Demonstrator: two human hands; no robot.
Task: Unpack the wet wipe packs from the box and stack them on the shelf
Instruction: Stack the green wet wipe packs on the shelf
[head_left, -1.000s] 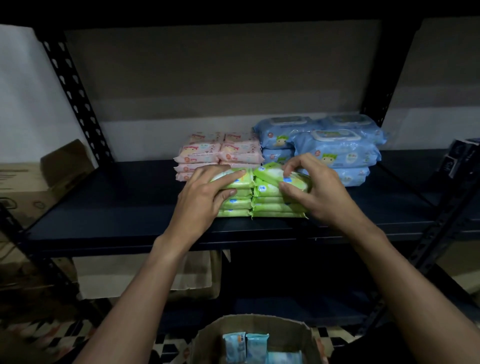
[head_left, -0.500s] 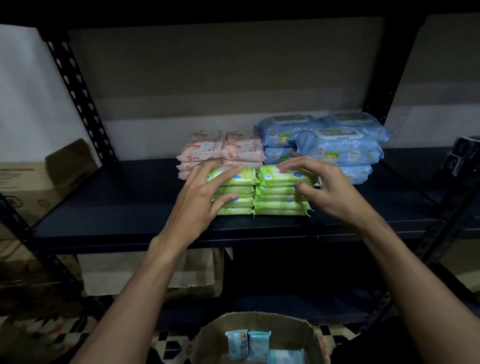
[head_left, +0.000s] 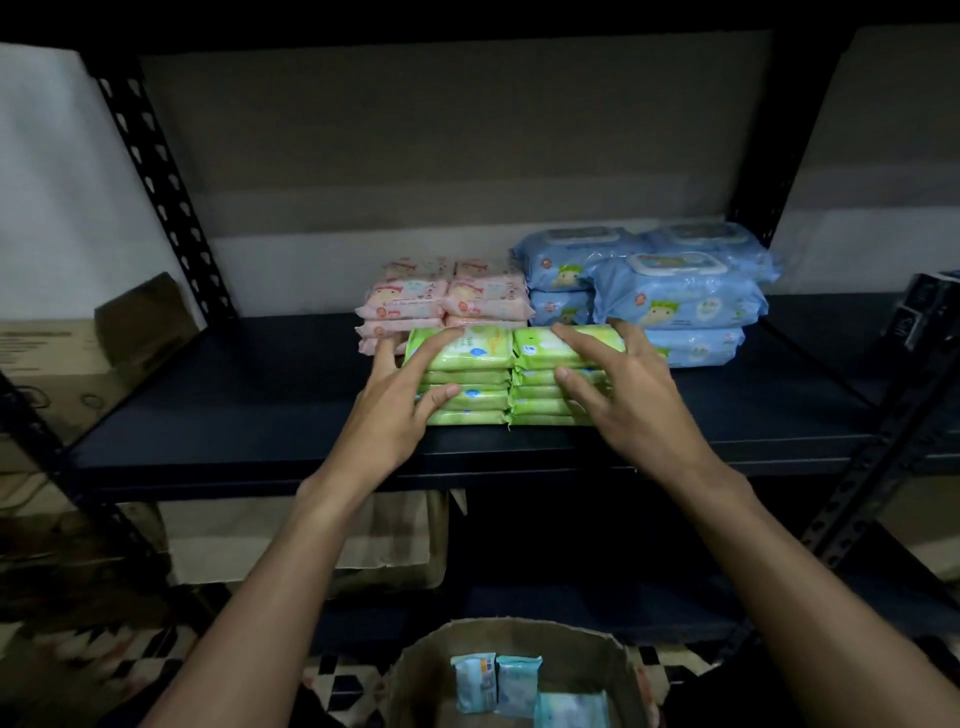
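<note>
Two stacks of green wet wipe packs (head_left: 511, 374) sit at frame centre on the shelf (head_left: 260, 415), the top right pack, tilted a second ago, now flat under the left hand (head_left: 400, 405) and right hand (head_left: 628, 400), each grip spread and pressing, while the box (head_left: 618, 660), bottom centre, holds more.

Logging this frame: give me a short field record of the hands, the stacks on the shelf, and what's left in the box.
left hand: spread fingers on the left green stack
right hand: spread fingers on the right green stack
stack position: side by side, touching, at the shelf front
behind them: pink packs left, blue packs right
box: below the shelf, holds pale blue packs
</note>
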